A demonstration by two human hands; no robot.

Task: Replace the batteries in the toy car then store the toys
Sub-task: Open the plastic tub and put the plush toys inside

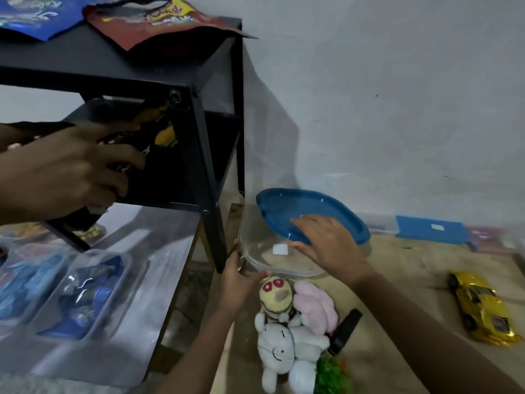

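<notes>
As hands (238, 282) (329, 245) hold tub (255, 253), three plushies (284, 339) — one car (483, 305)

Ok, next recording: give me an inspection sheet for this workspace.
Surface: light wooden surface.
Job's things: yellow toy car lies apart at right; plush toys piled in front of clear container; blue lid tilted on its far rim.
Clutter: snack bags on black shelf unit; packaged trays at left; black tool beside the plush toys.
Hands: left hand grips the container's near rim; right hand lies on the lid's edge, grip unclear; third hand reaches into the shelf unit.
Cables: nothing seen.
Surroundings: white wall.
</notes>
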